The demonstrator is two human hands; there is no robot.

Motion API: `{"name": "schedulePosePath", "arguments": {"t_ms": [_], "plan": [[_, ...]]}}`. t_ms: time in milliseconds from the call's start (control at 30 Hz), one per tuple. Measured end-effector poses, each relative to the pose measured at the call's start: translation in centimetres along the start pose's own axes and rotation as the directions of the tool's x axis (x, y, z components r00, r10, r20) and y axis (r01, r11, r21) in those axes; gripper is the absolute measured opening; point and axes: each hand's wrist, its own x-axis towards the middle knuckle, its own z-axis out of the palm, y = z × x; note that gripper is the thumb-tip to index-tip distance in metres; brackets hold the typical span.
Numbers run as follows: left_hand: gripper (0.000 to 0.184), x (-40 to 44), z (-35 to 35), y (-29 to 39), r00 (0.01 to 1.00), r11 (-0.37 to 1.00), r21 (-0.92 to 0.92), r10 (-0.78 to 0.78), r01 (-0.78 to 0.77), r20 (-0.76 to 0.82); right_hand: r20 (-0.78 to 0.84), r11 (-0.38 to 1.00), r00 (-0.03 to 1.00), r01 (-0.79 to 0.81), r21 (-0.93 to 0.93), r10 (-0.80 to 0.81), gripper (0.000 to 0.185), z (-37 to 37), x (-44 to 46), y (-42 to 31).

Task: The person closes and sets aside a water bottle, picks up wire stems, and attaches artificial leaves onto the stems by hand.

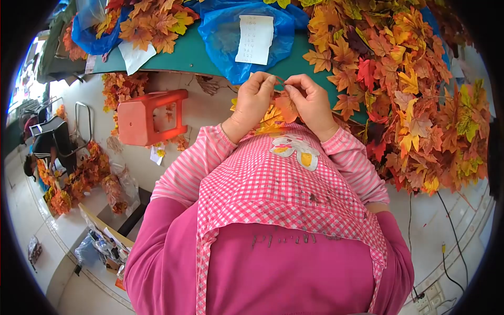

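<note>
Pinching a thin stem (280,82) at the frame's upper centre, left hand (252,98) and right hand (313,102) have fingers together; the orange leaf (286,108) below looks light, soft, probably best gripped by a stem

White paper (255,42) on blue bag (219,39), just beyond left hand (253,98): handwritten number column (250,39), blurred. Pink top (294,278), bodyward of it: dark lettering (298,239), partly covered, unreadable.

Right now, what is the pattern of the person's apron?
The apron is checked in pink and white; the head view shows it.
</note>
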Motion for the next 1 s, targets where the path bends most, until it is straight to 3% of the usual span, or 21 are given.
{"name": "schedulePosePath", "arguments": {"t_ms": [200, 333, 433, 500, 600, 633, 667, 700, 733, 833, 867, 933, 967, 1000], "plan": [[0.013, -0.1, 0.5, -0.4, 0.999, 1.000, -0.006, 0.029, -0.029, -0.020, -0.047, 0.998, 0.999, 0.011, 0.055, -0.008, 0.007, 0.6, 0.1, 0.5], [0.013, -0.1, 0.7, -0.7, 0.976, 0.942, 0.262, 0.217, -0.211, 0.005, -0.124, 0.997, 0.991, 0.060, 0.044, -0.054, 0.007, 1.1, 0.0, 0.4], [0.014, 0.6, 0.1, -2.0, 0.963, 0.875, 0.406, 0.264, -0.265, 0.059, -0.174, 0.988, 0.973, 0.144, -0.058, -0.152, 0.008, 1.7, 0.4, 1.1], [0.016, 0.6, -0.1, -1.2, 0.969, 0.888, 0.388, 0.225, -0.247, 0.100, -0.124, 0.973, 0.977, 0.151, -0.172, -0.174, 0.010, 1.0, 0.5, 0.0], [0.016, 0.7, -0.9, 1.1, 0.985, 0.998, 0.056, 0.019, -0.029, 0.169, 0.040, 0.938, 0.959, 0.281, -0.204, -0.279, 0.014, -1.1, 1.9, 0.2], [0.017, 1.1, -1.5, 0.7, 0.983, 0.999, 0.044, 0.020, -0.028, 0.180, -0.016, 0.976, 0.979, 0.199, -0.086, -0.201, 0.021, -1.5, 2.0, 0.2], [0.017, 1.0, -1.8, 1.3, 0.979, 1.000, 0.003, -0.012, 0.012, 0.205, 0.064, 0.993, 0.991, 0.113, 0.028, -0.114, 0.040, -2.3, 2.3, 0.0], [0.016, 0.8, -2.1, 2.3, 0.972, 0.998, -0.037, -0.043, 0.053, 0.231, 0.225, 0.984, 0.972, -0.104, 0.147, 0.069, 0.048, -3.2, 2.3, -0.1], [0.016, 0.8, -2.3, 2.8, 0.964, 0.993, -0.076, -0.072, 0.095, 0.257, 0.398, 0.917, 0.891, -0.328, 0.226, 0.220, 0.057, -3.9, 2.3, -0.1], [0.014, 0.9, -3.2, 2.7, 0.934, 0.999, 0.028, 0.016, -0.028, 0.357, 0.553, 0.652, 0.741, -0.639, 0.409, 0.380, 0.063, -4.2, 2.0, 1.3], [0.013, 0.9, -3.4, 2.4, 0.921, 0.961, 0.190, 0.118, -0.200, 0.372, 0.598, 0.632, 0.735, -0.635, 0.445, 0.319, 0.060, -4.9, 2.4, 1.8], [0.012, 1.0, -3.7, 1.5, 0.840, 0.726, 0.466, 0.292, -0.506, 0.457, 0.666, 0.583, 0.722, -0.629, 0.515, 0.190, 0.053, -6.6, 3.2, 2.9], [0.012, 0.8, -3.6, 0.9, 0.871, 0.757, 0.478, 0.244, -0.445, 0.426, 0.651, 0.664, 0.750, -0.546, 0.511, 0.115, 0.035, -6.8, 2.9, 1.8], [0.012, 0.7, -3.5, 1.1, 0.864, 0.735, 0.500, 0.235, -0.458, 0.446, 0.650, 0.685, 0.745, -0.552, 0.475, 0.150, 0.031, -7.1, 2.9, 1.0]]}}
